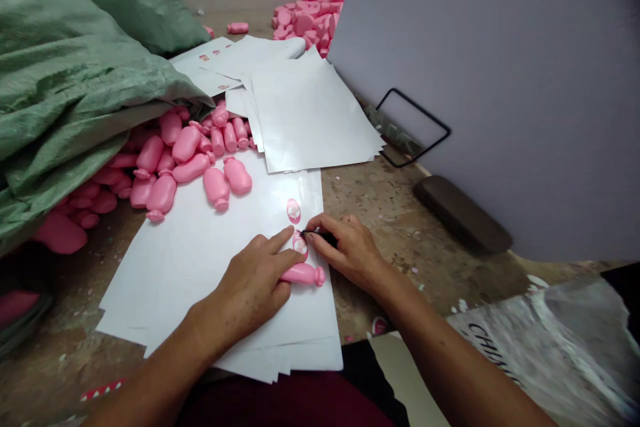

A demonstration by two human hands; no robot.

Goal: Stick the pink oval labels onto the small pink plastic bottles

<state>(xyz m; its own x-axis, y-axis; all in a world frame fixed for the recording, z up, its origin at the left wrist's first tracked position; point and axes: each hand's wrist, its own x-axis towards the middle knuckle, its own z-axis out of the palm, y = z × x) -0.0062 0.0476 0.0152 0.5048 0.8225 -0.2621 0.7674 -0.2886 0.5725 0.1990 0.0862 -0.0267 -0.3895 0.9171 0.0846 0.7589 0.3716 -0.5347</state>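
My left hand (255, 273) rests on a stack of white sticker sheets (200, 287), its thumb and fingers around a small pink bottle (304, 273) that lies on its side. Two of its fingertips press beside an oval pink-and-white sticker (300, 245). A slim black pointed tool (325, 236) is pinched in my right hand (350, 247), with its tip at the upper edge of that sticker. Just above is another oval sticker (293, 211). Most of the held bottle's body is hidden by my left hand.
Many pink bottles (187, 143) spill from a green woven sack (90, 80) at left. More white sheets (310, 113) lie ahead. A pink heap (313, 17) is behind. On the right stand a grey panel (480, 80), a black wire frame (415, 113) and a dark case (463, 213).
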